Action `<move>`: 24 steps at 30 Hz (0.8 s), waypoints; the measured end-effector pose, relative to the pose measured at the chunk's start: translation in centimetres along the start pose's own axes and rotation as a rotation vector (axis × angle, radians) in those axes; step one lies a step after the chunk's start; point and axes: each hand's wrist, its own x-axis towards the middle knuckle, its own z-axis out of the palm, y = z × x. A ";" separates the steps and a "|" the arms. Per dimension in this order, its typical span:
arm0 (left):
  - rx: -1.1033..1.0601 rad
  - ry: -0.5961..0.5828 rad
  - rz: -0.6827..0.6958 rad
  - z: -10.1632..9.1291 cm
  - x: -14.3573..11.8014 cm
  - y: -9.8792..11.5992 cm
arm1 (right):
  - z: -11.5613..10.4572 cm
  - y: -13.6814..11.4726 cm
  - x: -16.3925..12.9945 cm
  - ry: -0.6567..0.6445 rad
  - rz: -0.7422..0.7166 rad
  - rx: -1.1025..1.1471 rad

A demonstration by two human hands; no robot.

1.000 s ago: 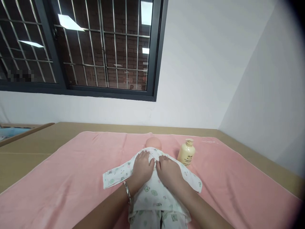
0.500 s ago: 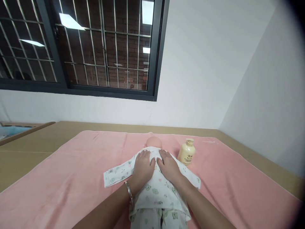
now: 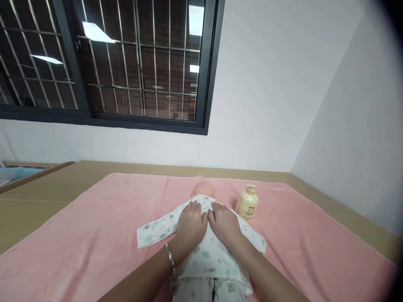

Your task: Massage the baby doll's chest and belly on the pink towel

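A baby doll [image 3: 204, 190] with a bare, smooth head lies stretched out on a pink sheet [image 3: 107, 235]. It wears a white long-sleeved top [image 3: 206, 253] printed with small green and pink figures, and matching trousers [image 3: 193, 290]. My left hand [image 3: 191, 224], with a silver bangle on its wrist, rests flat on the left side of the doll's upper body. Beside it my right hand [image 3: 225, 222] lies flat on the right side. Both thumbs point inward, close together at the middle. Neither hand grips anything, and the cloth under the palms is hidden.
A pale yellow pump bottle [image 3: 247, 203] stands on the sheet right of the doll's head. The sheet covers a tan padded surface [image 3: 94, 167] against a white wall [image 3: 252, 126]. A dark-framed window [image 3: 204, 105] with metal bars is above.
Both hands stay on the doll's upper body. Their thumbs have come slightly closer and the fingers lie more together. The view has tilted up a little.
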 end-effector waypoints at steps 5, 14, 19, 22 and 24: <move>-0.117 -0.064 -0.074 0.0 1.1 -1.2 | -0.8 -1.8 -1.0 -0.026 0.046 -0.136; -0.110 -0.058 -0.068 0.1 1.1 -1.3 | -1.0 -0.6 -0.5 -0.045 0.039 -0.050; -0.098 -0.035 -0.058 0.5 1.0 -1.6 | 0.3 0.8 0.3 -0.030 -0.020 0.104; -0.064 -0.035 -0.028 0.4 1.1 -1.4 | 0.9 1.1 0.3 -0.017 -0.019 0.126; -0.025 -0.050 0.026 0.1 1.1 -0.9 | 0.9 1.1 0.3 -0.004 -0.030 0.135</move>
